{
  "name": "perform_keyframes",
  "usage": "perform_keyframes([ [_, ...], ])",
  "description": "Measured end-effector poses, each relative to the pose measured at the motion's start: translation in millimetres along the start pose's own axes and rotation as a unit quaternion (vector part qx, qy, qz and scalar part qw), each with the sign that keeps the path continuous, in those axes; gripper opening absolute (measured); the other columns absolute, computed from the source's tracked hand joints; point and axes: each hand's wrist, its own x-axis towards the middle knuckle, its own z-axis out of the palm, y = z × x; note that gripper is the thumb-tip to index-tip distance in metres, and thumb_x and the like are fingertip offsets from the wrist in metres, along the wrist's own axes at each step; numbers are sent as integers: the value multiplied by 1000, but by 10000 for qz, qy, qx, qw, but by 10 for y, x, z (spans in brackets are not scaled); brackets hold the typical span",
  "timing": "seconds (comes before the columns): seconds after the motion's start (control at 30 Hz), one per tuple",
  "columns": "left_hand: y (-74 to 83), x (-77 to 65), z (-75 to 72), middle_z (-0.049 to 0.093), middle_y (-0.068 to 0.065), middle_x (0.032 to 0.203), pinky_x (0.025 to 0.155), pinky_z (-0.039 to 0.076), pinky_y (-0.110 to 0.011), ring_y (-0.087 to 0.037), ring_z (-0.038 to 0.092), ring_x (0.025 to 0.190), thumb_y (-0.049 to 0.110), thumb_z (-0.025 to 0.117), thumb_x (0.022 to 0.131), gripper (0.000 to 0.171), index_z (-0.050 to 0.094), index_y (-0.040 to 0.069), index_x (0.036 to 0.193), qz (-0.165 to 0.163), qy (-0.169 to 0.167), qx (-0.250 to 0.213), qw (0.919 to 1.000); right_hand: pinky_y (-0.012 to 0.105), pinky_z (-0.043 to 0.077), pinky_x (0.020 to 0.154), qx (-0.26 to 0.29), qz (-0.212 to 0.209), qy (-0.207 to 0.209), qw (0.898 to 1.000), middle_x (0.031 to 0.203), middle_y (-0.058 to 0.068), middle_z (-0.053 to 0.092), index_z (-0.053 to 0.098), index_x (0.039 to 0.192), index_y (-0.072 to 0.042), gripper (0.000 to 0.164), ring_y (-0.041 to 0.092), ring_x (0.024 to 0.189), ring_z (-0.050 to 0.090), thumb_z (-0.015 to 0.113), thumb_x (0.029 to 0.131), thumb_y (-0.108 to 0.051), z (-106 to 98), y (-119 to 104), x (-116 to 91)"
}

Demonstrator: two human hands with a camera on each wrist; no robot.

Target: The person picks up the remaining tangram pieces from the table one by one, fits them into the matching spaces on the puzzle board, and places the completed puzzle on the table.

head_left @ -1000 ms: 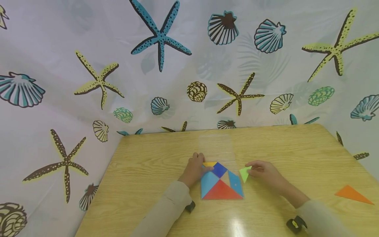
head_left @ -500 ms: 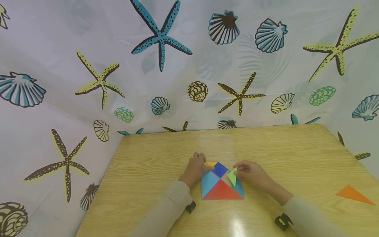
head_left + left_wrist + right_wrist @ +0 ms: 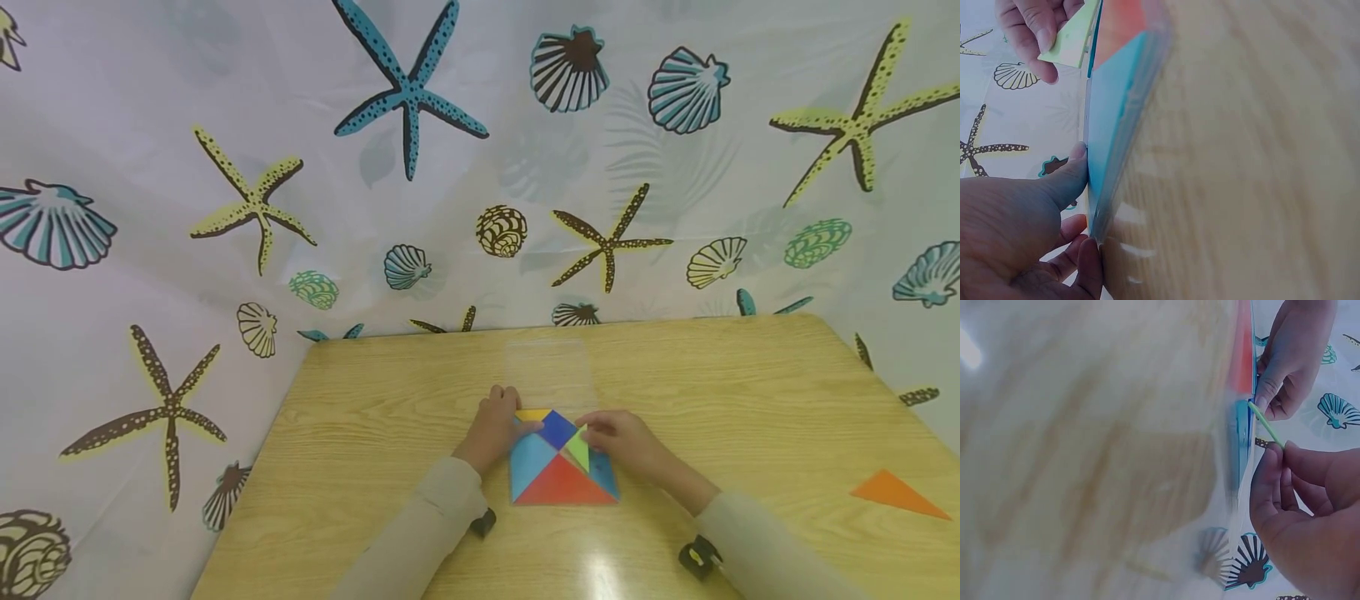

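The right hand (image 3: 618, 437) and the little green triangle (image 3: 581, 448) had moved left since the earlier frame, from just outside the see-through tray (image 3: 1149, 67) to over its bare gap. Watching from far away, I started at the left. There the left hand (image 3: 495, 427) held the tray's far left corner, thumb on top and fingers round the edge, I think so it would not slide. It had stayed in the same place. Under and beside it I saw the light blue triangle (image 3: 530, 467), the yellow piece (image 3: 532, 414) and the dark blue square (image 3: 557, 431), with the red triangle (image 3: 562, 485) along the near side. Next came the green triangle, pinched by its edge and tipped up, maybe so the fingertips kept clear of the gap. I could not tell if its low corner touched the tray. The two hands were apart, but near. The blue slanted piece (image 3: 603, 475) lay partly behind the green one. Far right, the orange triangle (image 3: 898, 493) lay alone on the table (image 3: 375, 417).
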Motion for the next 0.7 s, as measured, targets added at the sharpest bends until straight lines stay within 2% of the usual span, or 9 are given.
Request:
perform_keyframes([
  [0.23,6,2,11,41,-1,94,66,40,-29,-19,43,82,48,65,82,44,49,12,100,-30,47,84,9999,30,50,74,-355,-53,-47,9993,104,14,64,64,108,1,19,21,87,61,57,91,-4,43,-34,16],
  [0.43,-3,7,21,40,0,94,66,40,-28,-19,43,82,50,64,82,45,49,12,100,-43,43,82,9999,38,49,78,-829,-193,68,9964,99,10,65,65,108,0,20,21,90,61,60,89,-5,74,-37,23],
  [0.7,5,-7,4,40,0,94,66,40,-28,-19,43,83,49,64,82,44,48,12,100,-59,9,29,10000,37,50,77,-1016,-78,135,9947,94,5,65,65,107,-1,20,19,87,61,63,88,-6,120,-82,47],
])
